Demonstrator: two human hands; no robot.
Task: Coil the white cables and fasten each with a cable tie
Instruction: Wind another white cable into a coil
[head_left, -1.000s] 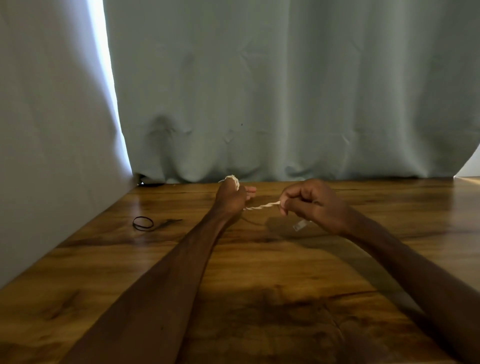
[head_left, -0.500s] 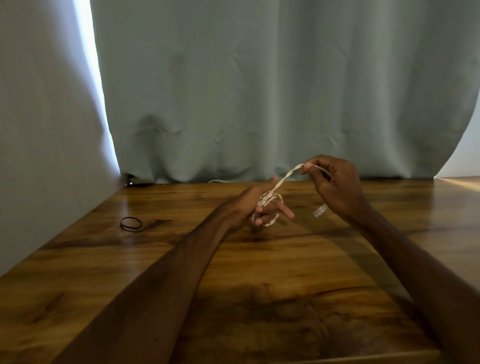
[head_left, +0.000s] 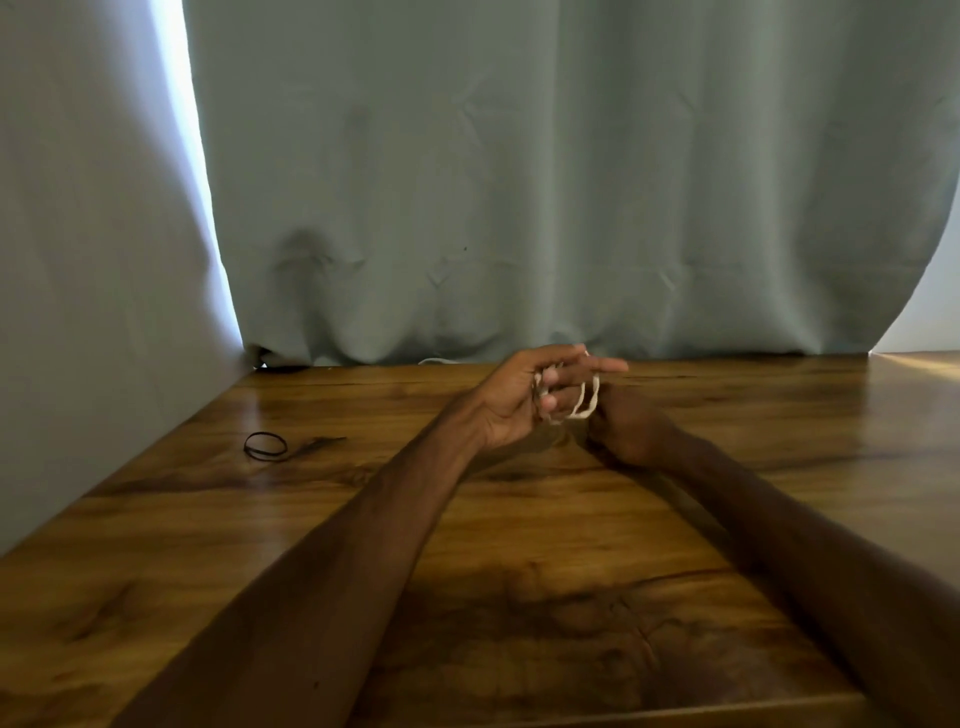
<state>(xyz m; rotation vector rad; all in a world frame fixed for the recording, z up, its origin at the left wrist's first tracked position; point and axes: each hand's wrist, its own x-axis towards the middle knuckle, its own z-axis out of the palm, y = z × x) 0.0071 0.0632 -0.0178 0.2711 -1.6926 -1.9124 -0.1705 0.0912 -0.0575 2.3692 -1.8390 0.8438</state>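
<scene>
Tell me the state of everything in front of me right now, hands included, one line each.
left hand: raised off the table, fingers partly curled, cable looped round them
white cable: in loose loops, not yet tied
right hand: holds the lower end of the loops
black band: lying flat on the table, untouched

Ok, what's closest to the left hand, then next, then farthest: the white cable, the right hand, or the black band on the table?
1. The white cable: looped round the fingers of the left hand, touching it.
2. The right hand: just to its right, at the cable's lower end.
3. The black band: far off to the left, lying on the table.
</scene>
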